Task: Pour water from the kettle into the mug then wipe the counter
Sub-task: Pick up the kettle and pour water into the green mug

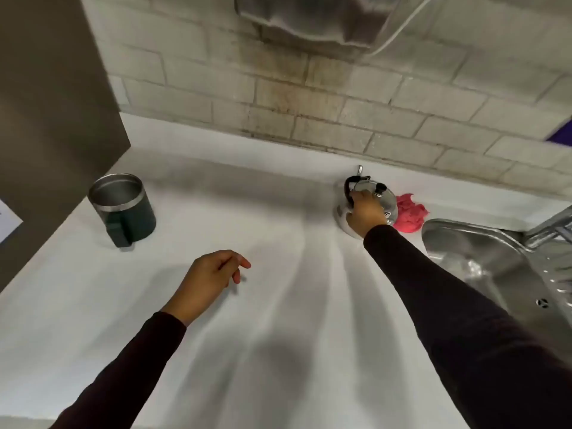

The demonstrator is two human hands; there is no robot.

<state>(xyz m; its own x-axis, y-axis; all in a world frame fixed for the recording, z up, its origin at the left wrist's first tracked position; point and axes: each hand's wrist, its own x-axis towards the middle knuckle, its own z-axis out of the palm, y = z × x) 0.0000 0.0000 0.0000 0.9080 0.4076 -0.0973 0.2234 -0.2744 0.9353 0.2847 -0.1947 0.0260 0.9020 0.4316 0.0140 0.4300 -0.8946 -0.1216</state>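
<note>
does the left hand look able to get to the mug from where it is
Probably yes: the left hand hovers loosely open over bare counter, and nothing stands between it and the mug farther to its left.

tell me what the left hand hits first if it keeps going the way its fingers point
Probably nothing soon: the left hand points right over bare counter. The right sleeve lies farther along, though depth is unclear.

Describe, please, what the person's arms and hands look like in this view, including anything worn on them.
Both arms wear long, close-fitting sleeves in a very dark maroon, almost black: the left sleeve and the right sleeve each end at the wrist. The left hand and right hand are bare, with no gloves. No rings, watch or markings can be made out.
</note>
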